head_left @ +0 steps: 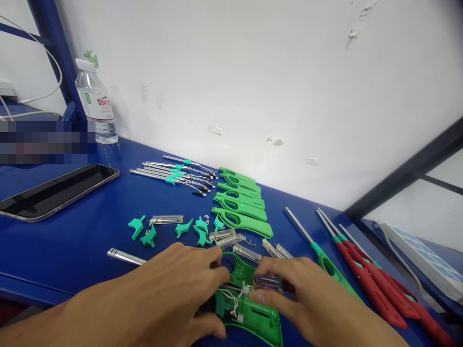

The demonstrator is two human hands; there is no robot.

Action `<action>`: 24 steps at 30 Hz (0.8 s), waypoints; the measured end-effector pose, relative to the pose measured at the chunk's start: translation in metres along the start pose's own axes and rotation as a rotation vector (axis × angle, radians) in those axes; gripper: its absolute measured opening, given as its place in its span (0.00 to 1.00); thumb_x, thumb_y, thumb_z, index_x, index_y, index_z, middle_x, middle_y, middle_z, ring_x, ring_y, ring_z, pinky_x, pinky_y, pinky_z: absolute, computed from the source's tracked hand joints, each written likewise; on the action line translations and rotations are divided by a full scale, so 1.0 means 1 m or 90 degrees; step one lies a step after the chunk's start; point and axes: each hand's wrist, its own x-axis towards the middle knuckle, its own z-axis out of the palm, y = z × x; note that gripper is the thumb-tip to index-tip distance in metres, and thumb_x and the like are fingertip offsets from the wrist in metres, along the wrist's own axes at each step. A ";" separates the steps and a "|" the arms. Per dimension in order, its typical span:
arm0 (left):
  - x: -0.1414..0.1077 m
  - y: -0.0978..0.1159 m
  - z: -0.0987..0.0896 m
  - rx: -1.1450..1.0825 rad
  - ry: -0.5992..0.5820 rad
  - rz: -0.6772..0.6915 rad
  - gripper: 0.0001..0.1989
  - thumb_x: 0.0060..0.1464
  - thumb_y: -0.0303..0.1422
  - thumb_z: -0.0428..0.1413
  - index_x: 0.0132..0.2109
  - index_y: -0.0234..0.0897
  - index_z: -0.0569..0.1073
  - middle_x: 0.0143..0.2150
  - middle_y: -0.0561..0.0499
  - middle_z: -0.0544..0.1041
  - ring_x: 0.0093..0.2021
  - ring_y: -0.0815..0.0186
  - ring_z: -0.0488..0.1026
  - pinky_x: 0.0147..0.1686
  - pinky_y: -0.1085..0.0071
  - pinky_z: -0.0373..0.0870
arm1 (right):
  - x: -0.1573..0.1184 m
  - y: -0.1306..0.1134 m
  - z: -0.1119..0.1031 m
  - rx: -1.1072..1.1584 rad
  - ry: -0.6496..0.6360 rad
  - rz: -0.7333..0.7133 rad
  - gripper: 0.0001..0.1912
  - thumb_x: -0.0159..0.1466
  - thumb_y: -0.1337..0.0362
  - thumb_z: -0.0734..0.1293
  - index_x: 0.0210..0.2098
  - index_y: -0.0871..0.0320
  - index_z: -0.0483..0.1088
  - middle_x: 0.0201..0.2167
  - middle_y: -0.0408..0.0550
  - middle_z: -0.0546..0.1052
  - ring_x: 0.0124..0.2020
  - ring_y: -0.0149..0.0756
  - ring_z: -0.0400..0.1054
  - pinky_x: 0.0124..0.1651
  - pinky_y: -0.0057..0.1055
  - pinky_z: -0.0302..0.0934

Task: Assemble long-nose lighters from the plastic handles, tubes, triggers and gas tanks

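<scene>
My left hand (184, 279) closes around an opened green lighter casing (260, 318) at the bottom centre. White wires and a teal trigger lie inside it, and a metal lighter tube (126, 257) sticks out left from beneath the hand. My right hand (307, 294) pinches a small transparent fuel tank (268, 281) over the casing, its valve end close to the casing's middle. Whether the tank is seated cannot be seen. Just beyond my hands are loose clear fuel tanks (247, 253) and several teal triggers (184, 228).
Green casing halves (242, 222) and metal tubes with wires (155, 176) lie in rows near the wall. Assembled red-handled lighters (372, 284) and a green-handled lighter (334, 272) lie right. A phone (58, 190) and water bottle (96, 103) are left on the blue table (54, 250).
</scene>
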 end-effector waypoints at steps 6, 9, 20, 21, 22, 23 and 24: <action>0.012 0.006 0.000 0.002 0.042 -0.041 0.19 0.62 0.51 0.70 0.56 0.52 0.82 0.55 0.48 0.83 0.59 0.49 0.79 0.58 0.61 0.76 | -0.001 0.000 0.001 0.000 0.028 -0.025 0.08 0.70 0.50 0.77 0.46 0.40 0.84 0.49 0.36 0.89 0.53 0.52 0.81 0.53 0.40 0.65; 0.016 0.008 -0.001 0.004 0.052 -0.042 0.19 0.62 0.51 0.70 0.55 0.51 0.82 0.54 0.48 0.83 0.58 0.49 0.79 0.57 0.61 0.77 | -0.002 -0.002 -0.001 -0.004 0.024 -0.019 0.09 0.69 0.50 0.78 0.47 0.40 0.85 0.49 0.36 0.89 0.54 0.52 0.81 0.55 0.41 0.65; 0.010 0.000 -0.005 -0.024 -0.042 -0.025 0.15 0.67 0.42 0.70 0.56 0.52 0.78 0.56 0.55 0.82 0.51 0.52 0.81 0.50 0.54 0.75 | 0.002 -0.009 -0.003 -0.014 0.022 -0.017 0.05 0.70 0.53 0.79 0.43 0.43 0.84 0.48 0.36 0.89 0.54 0.50 0.81 0.51 0.37 0.66; 0.010 -0.001 -0.005 -0.027 -0.050 -0.029 0.14 0.67 0.42 0.70 0.54 0.51 0.78 0.55 0.55 0.82 0.51 0.52 0.81 0.50 0.54 0.75 | 0.002 -0.009 -0.003 -0.013 0.025 -0.019 0.05 0.70 0.53 0.79 0.43 0.43 0.85 0.48 0.36 0.89 0.54 0.50 0.81 0.52 0.38 0.66; 0.010 -0.001 -0.005 -0.030 -0.050 -0.030 0.14 0.66 0.42 0.70 0.54 0.51 0.78 0.55 0.55 0.82 0.51 0.52 0.81 0.49 0.54 0.75 | 0.001 -0.009 -0.003 -0.010 0.027 -0.019 0.05 0.70 0.53 0.80 0.43 0.43 0.85 0.48 0.36 0.89 0.54 0.50 0.81 0.53 0.38 0.66; 0.011 -0.001 -0.005 -0.033 -0.040 -0.026 0.14 0.66 0.43 0.71 0.53 0.51 0.78 0.55 0.55 0.82 0.50 0.52 0.81 0.49 0.54 0.75 | 0.001 -0.008 -0.002 -0.008 0.026 -0.018 0.05 0.69 0.53 0.80 0.43 0.43 0.84 0.48 0.36 0.89 0.54 0.50 0.81 0.54 0.38 0.66; 0.011 -0.002 -0.004 -0.034 -0.018 -0.019 0.14 0.65 0.43 0.72 0.53 0.52 0.78 0.54 0.56 0.82 0.49 0.53 0.81 0.48 0.55 0.75 | 0.001 -0.008 -0.002 -0.008 0.024 -0.018 0.05 0.69 0.53 0.80 0.44 0.43 0.84 0.48 0.35 0.89 0.54 0.50 0.81 0.54 0.39 0.66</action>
